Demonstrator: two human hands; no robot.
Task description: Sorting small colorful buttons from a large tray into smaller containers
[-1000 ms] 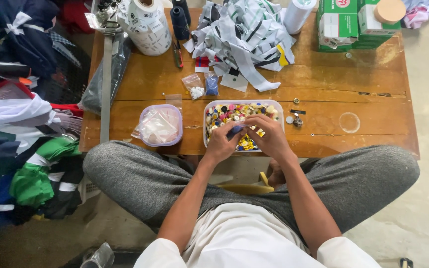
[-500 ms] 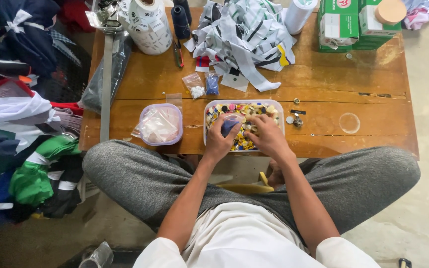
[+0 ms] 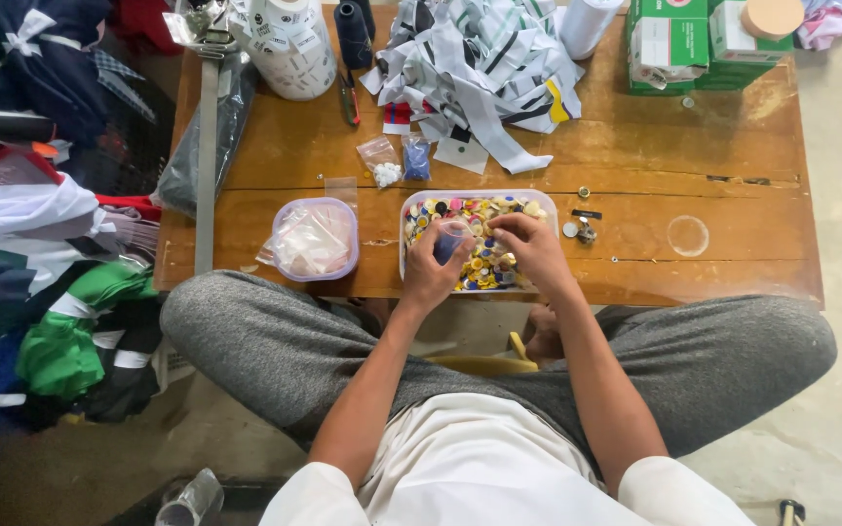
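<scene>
Many round buttons [image 3: 484,265], small and bright, fill our clear tray [image 3: 538,199] on the brown wooden surface [image 3: 713,146]. Our left hand [image 3: 433,273] curls shut around a little see-through bag [image 3: 450,239] with blue bits inside, just over the tray. Our right hand [image 3: 530,248] pinches its fingertips together in the buttons; we cannot tell what they hold. Beside us sits a soft plastic tub [image 3: 314,239].

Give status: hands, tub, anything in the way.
Left hand holds a small clear bag over the button tub. Right hand pinching in the buttons. Nothing blocking.
</scene>
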